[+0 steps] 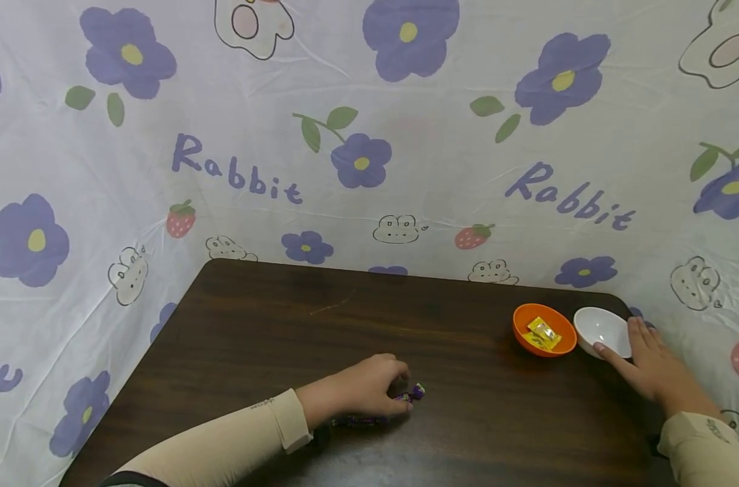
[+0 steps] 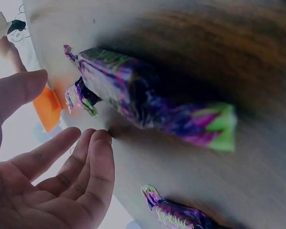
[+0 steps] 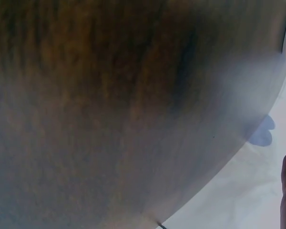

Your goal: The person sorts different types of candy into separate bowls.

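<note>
My left hand (image 1: 369, 387) is low over the table, around a purple wrapped candy (image 1: 418, 391) with twisted ends. In the left wrist view, the thumb and fingers of that left hand (image 2: 52, 176) stand apart, with no candy pinched between them. A large-looking candy (image 2: 114, 86) lies close to the camera, a smaller one (image 2: 78, 98) lies beyond it, and another (image 2: 176, 214) is at the bottom. At the far right, my right hand (image 1: 664, 372) rests against the white bowl (image 1: 603, 331), its thumb at the near rim and fingers spread along the right side.
Just left of the white bowl stands an orange bowl (image 1: 530, 314) holding yellow packets (image 1: 542, 333). The dark wooden table (image 1: 320, 318) meets a floral cloth (image 1: 430, 135) behind and at both sides. The table's right edge is close to my right hand.
</note>
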Available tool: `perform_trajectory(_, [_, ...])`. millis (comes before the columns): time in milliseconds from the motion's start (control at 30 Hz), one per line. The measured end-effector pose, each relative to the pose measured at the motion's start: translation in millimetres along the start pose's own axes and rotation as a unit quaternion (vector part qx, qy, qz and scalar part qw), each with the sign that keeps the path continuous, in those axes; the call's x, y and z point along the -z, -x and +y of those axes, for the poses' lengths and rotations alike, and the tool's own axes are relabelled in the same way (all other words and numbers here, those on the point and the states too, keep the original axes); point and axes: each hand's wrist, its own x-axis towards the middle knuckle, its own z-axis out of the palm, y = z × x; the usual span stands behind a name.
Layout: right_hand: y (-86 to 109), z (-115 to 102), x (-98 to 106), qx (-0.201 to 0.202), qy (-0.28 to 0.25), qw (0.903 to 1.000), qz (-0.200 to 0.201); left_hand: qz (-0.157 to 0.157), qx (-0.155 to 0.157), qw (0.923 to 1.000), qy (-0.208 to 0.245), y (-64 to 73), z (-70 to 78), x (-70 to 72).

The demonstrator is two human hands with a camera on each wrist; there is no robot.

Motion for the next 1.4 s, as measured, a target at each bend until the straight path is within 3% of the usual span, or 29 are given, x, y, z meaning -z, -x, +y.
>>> perform_trajectory(600, [-5.3, 1, -7, 0.011, 0.0, 0.9998, 0.018, 0.029, 0.015, 0.9983, -0.047, -4.0, -0.7, -15.2])
perform_trajectory(1167, [-9.6, 5, -7, 0.011, 0.005, 0.9998, 0.013, 0.039, 0.009, 0.9967, -0.071, 6.4, 6.9, -10.9])
perform_trajectory(1400, [-10.4, 6, -7, 0.011, 0.013, 0.9998, 0.007, 0.041, 0.022, 0.9952, -0.086, 4.5, 6.7, -13.1])
